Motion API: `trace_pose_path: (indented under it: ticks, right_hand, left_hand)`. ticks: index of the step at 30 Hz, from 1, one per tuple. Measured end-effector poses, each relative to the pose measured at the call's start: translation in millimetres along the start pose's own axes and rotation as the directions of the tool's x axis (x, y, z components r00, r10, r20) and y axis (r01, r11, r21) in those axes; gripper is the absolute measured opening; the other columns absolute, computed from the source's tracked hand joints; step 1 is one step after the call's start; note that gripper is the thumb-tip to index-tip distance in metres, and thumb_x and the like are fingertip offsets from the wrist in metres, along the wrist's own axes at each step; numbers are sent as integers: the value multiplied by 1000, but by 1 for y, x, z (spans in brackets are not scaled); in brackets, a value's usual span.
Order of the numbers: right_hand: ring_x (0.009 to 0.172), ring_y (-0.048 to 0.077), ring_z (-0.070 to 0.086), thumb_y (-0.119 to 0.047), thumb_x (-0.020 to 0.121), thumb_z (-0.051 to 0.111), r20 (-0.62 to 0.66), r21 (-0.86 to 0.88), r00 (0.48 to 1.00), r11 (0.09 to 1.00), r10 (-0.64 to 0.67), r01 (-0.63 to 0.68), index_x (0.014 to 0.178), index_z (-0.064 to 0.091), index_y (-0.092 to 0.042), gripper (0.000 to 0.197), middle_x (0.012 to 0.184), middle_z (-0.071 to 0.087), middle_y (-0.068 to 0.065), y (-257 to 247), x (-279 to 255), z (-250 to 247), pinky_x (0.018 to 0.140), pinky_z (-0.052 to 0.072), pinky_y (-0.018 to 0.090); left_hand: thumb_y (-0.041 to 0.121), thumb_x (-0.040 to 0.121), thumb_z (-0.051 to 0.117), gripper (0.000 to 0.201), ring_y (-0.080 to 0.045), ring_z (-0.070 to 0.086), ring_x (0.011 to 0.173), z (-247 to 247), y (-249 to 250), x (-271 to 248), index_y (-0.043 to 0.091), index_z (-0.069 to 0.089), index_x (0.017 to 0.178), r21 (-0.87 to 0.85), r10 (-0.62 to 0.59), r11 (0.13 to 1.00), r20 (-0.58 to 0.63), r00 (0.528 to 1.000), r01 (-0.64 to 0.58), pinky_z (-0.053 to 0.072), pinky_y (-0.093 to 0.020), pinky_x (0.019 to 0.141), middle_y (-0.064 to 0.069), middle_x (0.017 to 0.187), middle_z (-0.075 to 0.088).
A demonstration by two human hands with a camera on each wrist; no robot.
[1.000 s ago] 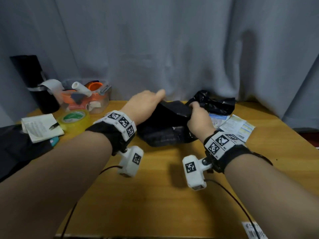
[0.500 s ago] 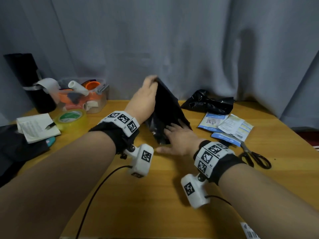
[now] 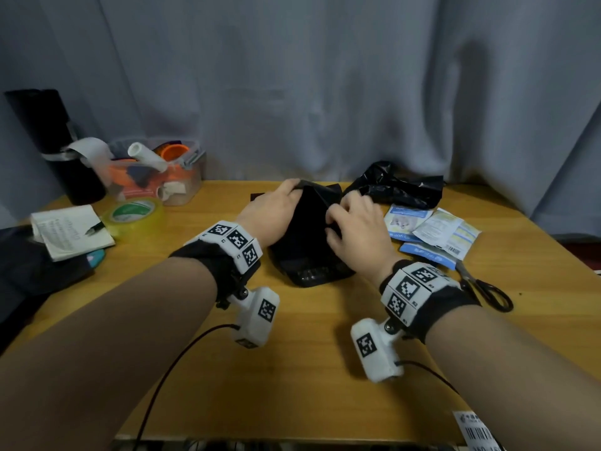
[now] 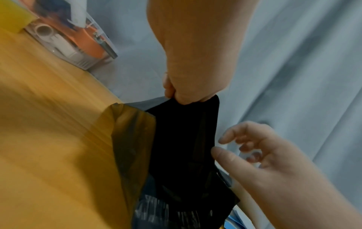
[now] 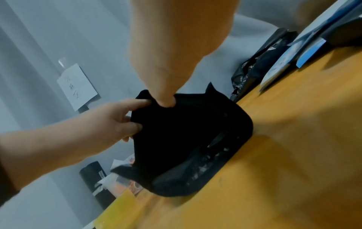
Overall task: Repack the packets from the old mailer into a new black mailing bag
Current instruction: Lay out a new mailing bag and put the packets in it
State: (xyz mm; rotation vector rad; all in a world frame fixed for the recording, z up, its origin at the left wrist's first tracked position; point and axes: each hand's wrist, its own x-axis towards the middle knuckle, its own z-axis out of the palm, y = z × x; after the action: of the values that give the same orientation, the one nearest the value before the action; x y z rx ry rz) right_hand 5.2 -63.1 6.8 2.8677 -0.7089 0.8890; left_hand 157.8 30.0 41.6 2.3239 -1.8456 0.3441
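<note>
Pinching the far top edge of the new black mailing bag (image 3: pixel 302 229), the left hand (image 3: pixel 270 213) holds it lifted off the wooden table (image 3: pixel 309 369); the left wrist view shows thumb and fingers closed on the rim. The bag's long axis runs from that raised mouth at the far side down toward the person, where its printed bottom end rests on the table. Just right of the pinch, the right hand (image 3: pixel 356 229) meets the other side of the mouth: its thumb presses the upper rim in the right wrist view, and its fingers (image 4: pixel 231 139) are loosely curled beside the film, so I cannot tell whether they have caught a layer. Judging by this, the step in hand is parting the mouth. Further right, the packets (image 3: pixel 432 232) lie flat in an overlapping pile, just beside the right hand and well apart from the left, so the right is the natural one to fetch them. Behind them sits the crumpled old mailer (image 3: pixel 396 187); the scissors (image 3: pixel 484 288) lie nearer the person.
</note>
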Motion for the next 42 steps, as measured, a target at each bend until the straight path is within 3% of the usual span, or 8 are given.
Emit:
trace_pose_path:
  ticks: [5, 10, 15, 22, 27, 33, 38, 42]
  right_hand:
    - [128, 32, 43, -9, 91, 48, 370, 158, 902, 942, 221, -295, 134, 51, -13, 44, 147, 32, 11, 13, 4, 15, 107, 36, 36]
    - [134, 25, 38, -16, 90, 55, 468, 241, 866, 916, 179, -320, 127, 56, -7, 37, 145, 39, 14, 23, 2, 28, 109, 33, 30]
    - [99, 21, 53, -29, 86, 62, 324, 323, 927, 898, 191, -298, 87, 57, -17, 13, 104, 51, 3, 37, -4, 5, 82, 39, 26]
    - [102, 27, 56, -27, 89, 58, 206, 231, 816, 784, 540, -576, 108, 55, -10, 25, 110, 59, 9, 117, -28, -37, 78, 39, 29]
    - [105, 38, 56, -28, 92, 52, 314, 104, 543, 540, 779, -835, 107, 58, 3, 36, 113, 61, 24, 179, -53, -45, 83, 45, 38]
    - [121, 36, 49, -48, 95, 43, 450, 36, 387, 416, 805, -909, 127, 52, 3, 60, 133, 52, 21, 214, -52, -34, 94, 39, 35]
    - [122, 34, 50, -54, 92, 46, 487, 80, 360, 369, 796, -926, 131, 47, 4, 70, 134, 52, 20, 218, -36, -16, 97, 41, 35]
    - [107, 28, 59, -43, 87, 63, 475, 68, 382, 400, 793, -914, 116, 57, 4, 55, 114, 62, 13, 209, -25, -7, 73, 42, 29]
  left_hand:
    - [3, 92, 44, 49, -28, 59, 94, 4, -1, -4, 13, 37, 139, 36, -8, 999, 26, 1000, 7, 50, -35, 73, -4, 151, 23]
    - [17, 91, 46, 37, -27, 45, 113, 3, -3, -14, 22, 56, 126, 183, 31, 982, 105, 994, -49, 43, -38, 89, -6, 144, 33]
    - [27, 82, 48, 23, -25, 40, 116, -12, 22, -12, 21, 68, 90, 64, 126, 991, -135, 983, -118, 28, -35, 93, -1, 129, 49]
    - [19, 87, 50, 19, -23, 40, 114, -26, 91, 24, 18, 66, 95, -170, 110, 974, -230, 967, -151, 29, -34, 98, 2, 120, 50]
    - [25, 92, 50, 24, -28, 44, 118, 13, 143, 65, 15, 58, 112, -410, 35, 912, 67, 997, -4, 37, -38, 103, -8, 126, 46]
    - [45, 97, 38, 57, -28, 29, 138, 68, 177, 117, 15, 30, 145, -453, -61, 855, 394, 917, 251, 29, -37, 111, -15, 149, 29]
    - [37, 103, 19, 52, -32, 35, 135, 88, 179, 128, 7, 37, 142, -309, -46, 916, 554, 831, 257, 28, -39, 110, -16, 146, 40]
    - [41, 102, 23, 57, -33, 52, 117, 88, 172, 122, -2, 55, 121, -300, -70, 916, 532, 844, 265, 39, -38, 95, -21, 126, 56]
